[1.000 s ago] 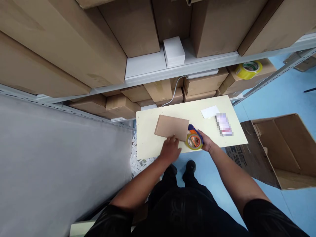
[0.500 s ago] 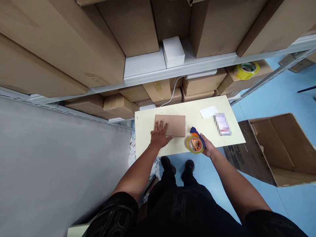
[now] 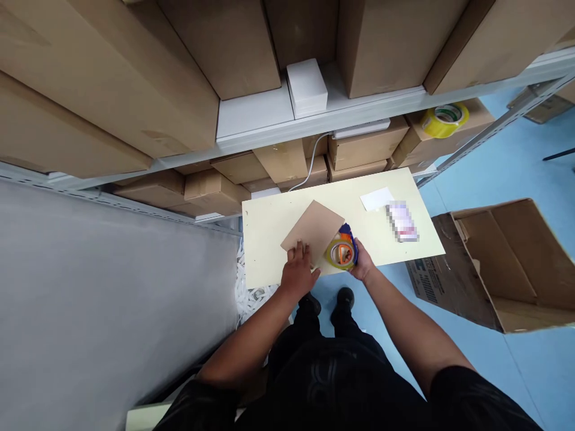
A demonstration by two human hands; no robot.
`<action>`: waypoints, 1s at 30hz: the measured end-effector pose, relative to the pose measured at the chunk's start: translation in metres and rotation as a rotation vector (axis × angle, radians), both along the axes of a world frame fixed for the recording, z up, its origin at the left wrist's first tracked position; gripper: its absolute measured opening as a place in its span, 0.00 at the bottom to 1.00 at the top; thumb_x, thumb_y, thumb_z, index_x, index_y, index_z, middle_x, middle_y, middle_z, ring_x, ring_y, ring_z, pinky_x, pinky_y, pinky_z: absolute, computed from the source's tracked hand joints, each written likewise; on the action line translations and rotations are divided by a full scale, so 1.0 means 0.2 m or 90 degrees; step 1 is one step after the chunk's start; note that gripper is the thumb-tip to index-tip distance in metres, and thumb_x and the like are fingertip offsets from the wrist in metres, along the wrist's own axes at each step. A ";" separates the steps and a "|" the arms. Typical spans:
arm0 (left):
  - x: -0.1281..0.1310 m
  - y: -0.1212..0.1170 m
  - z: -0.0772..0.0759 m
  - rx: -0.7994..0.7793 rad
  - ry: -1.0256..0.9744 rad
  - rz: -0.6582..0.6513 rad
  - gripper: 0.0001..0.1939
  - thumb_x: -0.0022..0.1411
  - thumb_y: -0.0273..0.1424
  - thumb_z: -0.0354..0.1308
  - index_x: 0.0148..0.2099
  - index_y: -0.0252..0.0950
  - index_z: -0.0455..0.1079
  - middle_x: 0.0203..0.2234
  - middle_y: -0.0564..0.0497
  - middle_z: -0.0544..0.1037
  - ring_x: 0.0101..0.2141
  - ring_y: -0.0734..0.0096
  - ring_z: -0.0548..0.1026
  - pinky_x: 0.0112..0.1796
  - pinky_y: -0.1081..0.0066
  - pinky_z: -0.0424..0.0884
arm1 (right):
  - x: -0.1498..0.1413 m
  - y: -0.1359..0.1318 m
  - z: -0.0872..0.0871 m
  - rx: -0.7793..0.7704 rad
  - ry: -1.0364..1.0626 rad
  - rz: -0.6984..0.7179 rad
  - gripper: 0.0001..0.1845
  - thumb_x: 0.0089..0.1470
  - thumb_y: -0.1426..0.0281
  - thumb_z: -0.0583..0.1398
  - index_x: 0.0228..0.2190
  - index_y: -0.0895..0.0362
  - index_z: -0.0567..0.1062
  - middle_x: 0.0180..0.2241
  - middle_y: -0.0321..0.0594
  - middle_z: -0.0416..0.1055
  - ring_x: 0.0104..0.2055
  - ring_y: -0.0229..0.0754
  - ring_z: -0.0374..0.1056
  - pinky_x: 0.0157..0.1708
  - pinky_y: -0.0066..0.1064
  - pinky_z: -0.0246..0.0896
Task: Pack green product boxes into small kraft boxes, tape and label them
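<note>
A small flat brown cardboard box (image 3: 320, 224) lies at a slant on the cream table (image 3: 263, 266). My left hand (image 3: 297, 272) rests on its near-left edge, fingers laid over the top and thumb held apart. To the right, my right hand (image 3: 363, 263) is closed around a tape dispenser (image 3: 342, 252), blue and orange with a roll of clear yellowish tape. The dispenser is beside the box's right side; whether it touches the box I cannot tell. The fingers wrapped behind the dispenser are partly hidden.
On the table's right lie a white paper (image 3: 376, 199) and a blurred-out phone-like object (image 3: 402, 221). Behind stands a shelf (image 3: 256, 117) with many cartons, a white box stack (image 3: 307, 87) and a yellow tape roll (image 3: 444, 120). A large open carton (image 3: 516, 263) stands on the floor at right.
The cardboard box has turned from lying square to lying at a slant. My left hand has shifted slightly right and nearer to me, and the tape dispenser has moved left, closer to the box.
</note>
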State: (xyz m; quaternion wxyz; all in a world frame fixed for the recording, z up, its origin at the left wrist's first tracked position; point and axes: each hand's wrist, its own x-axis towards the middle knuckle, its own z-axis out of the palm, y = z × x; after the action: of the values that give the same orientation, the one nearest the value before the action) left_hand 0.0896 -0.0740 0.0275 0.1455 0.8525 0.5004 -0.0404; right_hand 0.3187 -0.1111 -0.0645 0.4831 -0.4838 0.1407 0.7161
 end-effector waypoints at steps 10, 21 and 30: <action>-0.21 0.31 -0.05 0.021 0.031 -0.213 0.51 0.60 0.59 0.61 0.77 0.43 0.49 0.76 0.43 0.45 0.74 0.43 0.39 0.69 0.43 0.38 | 0.23 0.44 0.08 -0.037 -0.099 0.192 0.25 0.65 0.50 0.58 0.44 0.59 0.76 0.31 0.45 0.81 0.32 0.47 0.78 0.40 0.43 0.78; -0.15 0.24 -0.14 0.053 -0.035 -0.093 0.47 0.65 0.57 0.55 0.77 0.43 0.46 0.76 0.45 0.43 0.74 0.45 0.36 0.68 0.44 0.45 | 0.14 -0.30 0.07 -0.064 -0.047 0.101 0.23 0.65 0.52 0.58 0.46 0.57 0.79 0.41 0.48 0.83 0.42 0.51 0.80 0.51 0.47 0.74; -0.05 0.18 -0.18 0.060 -0.083 -0.036 0.51 0.64 0.57 0.56 0.77 0.36 0.44 0.76 0.40 0.43 0.74 0.41 0.33 0.69 0.41 0.45 | -0.24 -0.63 0.07 -0.083 0.051 0.153 0.24 0.63 0.50 0.61 0.42 0.59 0.80 0.39 0.49 0.83 0.43 0.52 0.80 0.53 0.46 0.72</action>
State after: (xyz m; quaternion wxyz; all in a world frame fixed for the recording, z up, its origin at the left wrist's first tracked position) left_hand 0.0797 -0.0382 -0.0082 0.1360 0.8731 0.4669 0.0347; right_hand 0.2700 -0.2380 -0.0500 0.3555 -0.4986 0.1474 0.7767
